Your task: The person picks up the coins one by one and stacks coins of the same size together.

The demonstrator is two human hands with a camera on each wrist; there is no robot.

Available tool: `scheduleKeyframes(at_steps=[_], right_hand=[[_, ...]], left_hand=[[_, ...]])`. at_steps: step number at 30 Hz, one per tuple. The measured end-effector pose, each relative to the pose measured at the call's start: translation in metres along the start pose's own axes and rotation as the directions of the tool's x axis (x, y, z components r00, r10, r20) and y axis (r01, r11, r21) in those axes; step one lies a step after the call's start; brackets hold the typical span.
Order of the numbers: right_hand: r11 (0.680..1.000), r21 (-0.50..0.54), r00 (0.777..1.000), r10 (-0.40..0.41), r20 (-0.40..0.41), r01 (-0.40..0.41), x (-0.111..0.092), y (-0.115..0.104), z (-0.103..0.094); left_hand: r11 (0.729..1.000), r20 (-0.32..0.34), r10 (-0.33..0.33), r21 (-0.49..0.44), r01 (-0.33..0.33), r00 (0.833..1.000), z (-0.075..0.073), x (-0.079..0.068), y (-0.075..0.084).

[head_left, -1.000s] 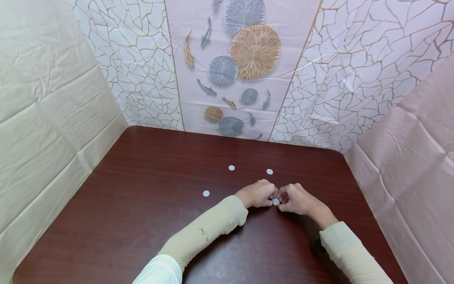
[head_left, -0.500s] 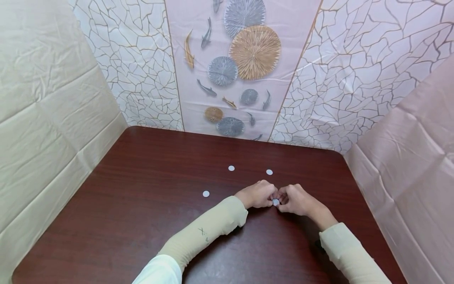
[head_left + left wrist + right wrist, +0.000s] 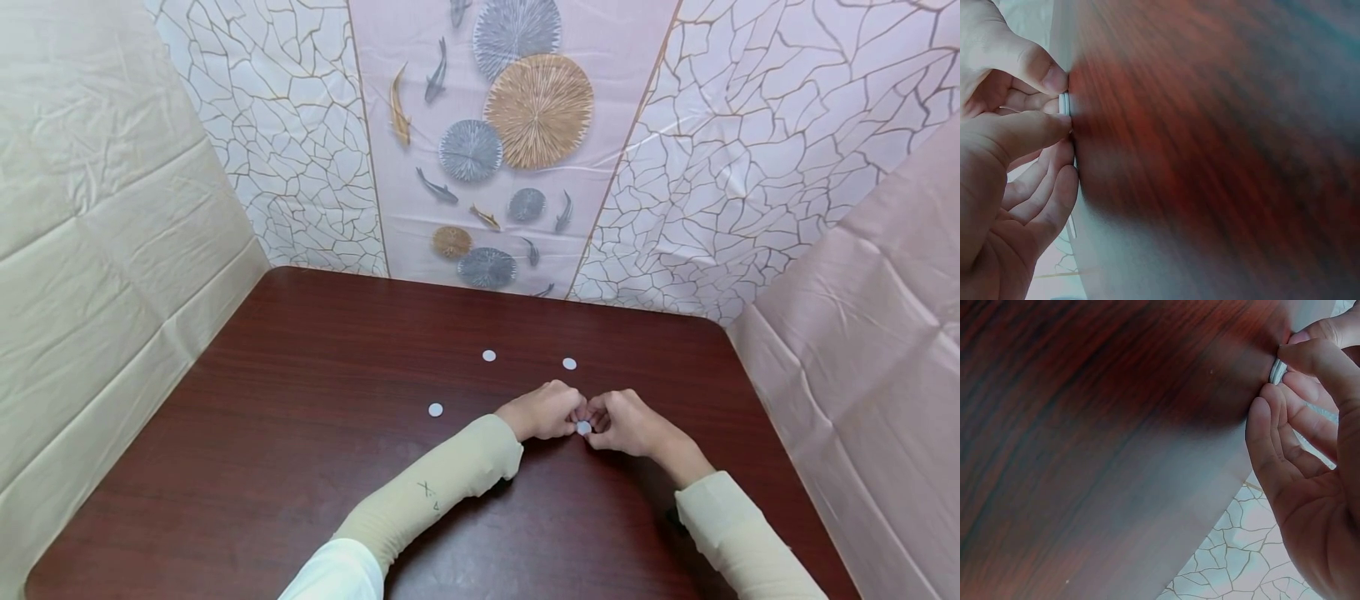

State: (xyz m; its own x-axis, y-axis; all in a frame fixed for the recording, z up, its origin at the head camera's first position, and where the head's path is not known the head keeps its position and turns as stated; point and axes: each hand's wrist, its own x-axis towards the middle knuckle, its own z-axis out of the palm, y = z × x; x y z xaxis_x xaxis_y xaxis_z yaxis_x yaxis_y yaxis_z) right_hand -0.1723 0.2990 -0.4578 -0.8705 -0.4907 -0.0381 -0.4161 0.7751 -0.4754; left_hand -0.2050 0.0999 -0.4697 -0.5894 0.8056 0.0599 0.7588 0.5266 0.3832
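Note:
Both my hands meet at a small round white disc on the dark red-brown table. My left hand holds its left side, thumb and fingertips at the edge. From the right, my right hand grips the same disc with curled fingers and thumb. In the left wrist view the disc is seen edge-on and looks like two thin layers stacked. The right wrist view has the disc partly covered by fingertips. Whether it is raised off the tabletop I cannot tell.
Three similar white discs lie flat apart from each other: one at the left, one farther back, one behind my hands. A patterned cloth hangs behind the table, with plain cloth walls at both sides.

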Motion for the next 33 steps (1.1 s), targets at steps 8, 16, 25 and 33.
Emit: scheduleKeyframes(at_steps=[8,16,25,33], right_hand=[[1.000,0.006,1.000,-0.008,-0.003,0.008,-0.002,-0.001,0.000],[1.000,0.001,1.000,-0.020,-0.011,0.020,-0.002,0.000,0.002],[1.000,-0.003,1.000,-0.021,0.004,0.021,-0.002,-0.002,0.002],[1.000,-0.020,1.000,-0.007,0.017,0.008,0.000,-0.002,0.000]], left_hand=[[1.000,-0.002,0.003,0.003,-0.003,1.000,0.002,0.000,0.000],[1.000,0.006,0.011,-0.011,-0.011,1.000,0.002,0.000,0.000],[1.000,0.047,-0.004,-0.008,0.005,0.999,-0.009,-0.008,-0.004],[0.998,0.018,-0.068,-0.015,0.069,0.997,-0.039,-0.023,-0.032]])
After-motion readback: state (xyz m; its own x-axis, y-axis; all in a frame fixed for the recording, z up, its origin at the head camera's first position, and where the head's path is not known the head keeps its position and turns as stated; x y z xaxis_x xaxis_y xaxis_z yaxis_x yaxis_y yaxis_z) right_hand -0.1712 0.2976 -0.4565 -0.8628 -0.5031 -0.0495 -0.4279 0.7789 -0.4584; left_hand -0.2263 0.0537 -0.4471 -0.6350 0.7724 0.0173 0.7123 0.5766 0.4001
